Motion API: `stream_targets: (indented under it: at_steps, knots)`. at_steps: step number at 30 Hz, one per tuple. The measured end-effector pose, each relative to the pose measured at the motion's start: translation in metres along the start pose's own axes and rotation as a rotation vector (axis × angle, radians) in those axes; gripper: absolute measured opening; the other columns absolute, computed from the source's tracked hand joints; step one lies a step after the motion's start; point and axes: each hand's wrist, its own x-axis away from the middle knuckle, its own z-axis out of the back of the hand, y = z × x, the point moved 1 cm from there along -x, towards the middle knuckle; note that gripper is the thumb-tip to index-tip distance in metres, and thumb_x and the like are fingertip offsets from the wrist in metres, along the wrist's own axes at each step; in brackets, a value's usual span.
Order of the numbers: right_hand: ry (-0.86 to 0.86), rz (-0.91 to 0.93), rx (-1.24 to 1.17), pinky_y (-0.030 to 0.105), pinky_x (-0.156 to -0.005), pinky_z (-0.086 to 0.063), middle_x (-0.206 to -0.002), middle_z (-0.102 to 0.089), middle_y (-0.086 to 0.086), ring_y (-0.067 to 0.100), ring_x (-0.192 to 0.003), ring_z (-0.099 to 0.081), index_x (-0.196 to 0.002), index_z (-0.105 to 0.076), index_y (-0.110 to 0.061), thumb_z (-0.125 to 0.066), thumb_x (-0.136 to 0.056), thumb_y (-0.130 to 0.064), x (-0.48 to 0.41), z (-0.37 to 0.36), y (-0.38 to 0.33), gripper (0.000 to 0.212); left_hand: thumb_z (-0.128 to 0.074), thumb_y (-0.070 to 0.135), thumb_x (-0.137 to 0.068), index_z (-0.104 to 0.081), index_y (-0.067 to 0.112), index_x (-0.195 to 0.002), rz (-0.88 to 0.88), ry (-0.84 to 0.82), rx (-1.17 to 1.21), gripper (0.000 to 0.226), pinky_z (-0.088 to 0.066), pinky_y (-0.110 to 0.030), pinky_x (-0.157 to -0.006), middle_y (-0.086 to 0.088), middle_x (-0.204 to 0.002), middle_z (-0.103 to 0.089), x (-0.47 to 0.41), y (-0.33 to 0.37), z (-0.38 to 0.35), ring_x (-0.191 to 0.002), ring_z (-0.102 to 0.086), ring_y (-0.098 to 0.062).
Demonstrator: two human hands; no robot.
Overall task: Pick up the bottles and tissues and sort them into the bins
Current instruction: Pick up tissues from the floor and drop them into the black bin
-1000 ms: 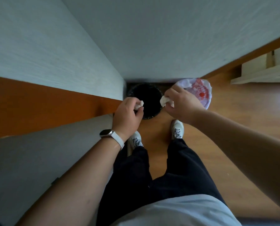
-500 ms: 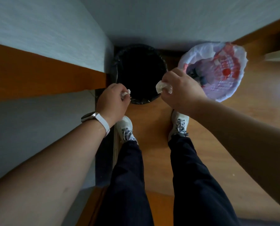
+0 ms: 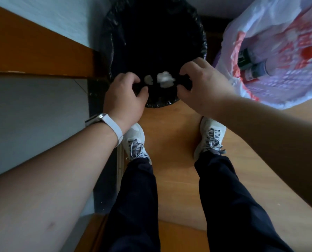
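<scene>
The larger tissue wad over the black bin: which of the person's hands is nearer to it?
Right. The right hand is just beside the larger tissue wad; the left hand lies beyond the smaller wad.

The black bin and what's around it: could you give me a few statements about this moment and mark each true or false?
1. Two tissue wads are over the black bin. True.
2. The left hand grips a tissue. False: its fingers are open, with nothing in them.
3. The right hand is open. True.
4. The white bag is to the left of the black bin. False: it is to the right.
5. Bottles lie in the white bag. True.
</scene>
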Motion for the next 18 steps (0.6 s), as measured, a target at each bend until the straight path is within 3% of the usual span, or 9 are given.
stream_targets:
  at_steps: [3, 9, 12, 18]
  knots:
    - [-0.017, -0.026, 0.032, 0.029, -0.066, -0.035, -0.123, -0.053, 0.004, 0.025, -0.098, -0.056, -0.125, -0.054, -0.017, -0.055, -0.091, -0.036, 0.02, 0.026, -0.008, 0.039, -0.06, 0.031, -0.092, -0.065, 0.012, -0.111, -0.031, 0.009, 0.01, 0.027, -0.041, -0.026, -0.079, -0.002, -0.111, -0.061, 0.017, 0.017, 0.021, -0.099, -0.056, -0.018]
    - [-0.085, -0.047, 0.101, 0.032, -0.073, -0.041, -0.128, -0.051, 0.001, 0.027, -0.11, -0.053, -0.129, -0.051, -0.02, -0.047, -0.094, -0.043, 0.062, 0.111, -0.041, 0.042, -0.059, 0.031, -0.092, -0.064, 0.008, -0.123, -0.253, -0.053, -0.156, 0.039, -0.044, -0.04, -0.096, -0.01, -0.128, -0.061, 0.047, 0.07, 0.102, -0.119, -0.054, -0.029]
    - [-0.083, -0.036, 0.151, 0.041, -0.088, -0.045, -0.132, -0.051, 0.0, 0.028, -0.118, -0.049, -0.13, -0.051, -0.021, -0.046, -0.092, -0.047, 0.078, 0.16, -0.068, 0.046, -0.055, 0.035, -0.09, -0.061, 0.01, -0.128, -0.346, -0.038, -0.242, 0.046, -0.044, -0.047, -0.099, -0.014, -0.133, -0.057, 0.065, 0.098, 0.152, -0.124, -0.051, -0.033]
    - [0.009, -0.054, 0.153, 0.044, -0.097, -0.043, -0.134, -0.05, -0.001, 0.026, -0.123, -0.047, -0.133, -0.047, -0.023, -0.042, -0.092, -0.054, 0.113, 0.247, -0.136, 0.051, -0.053, 0.04, -0.092, -0.057, 0.014, -0.133, -0.411, 0.005, -0.291, 0.048, -0.04, -0.048, -0.101, -0.014, -0.139, -0.053, 0.108, 0.146, 0.243, -0.128, -0.047, -0.033]
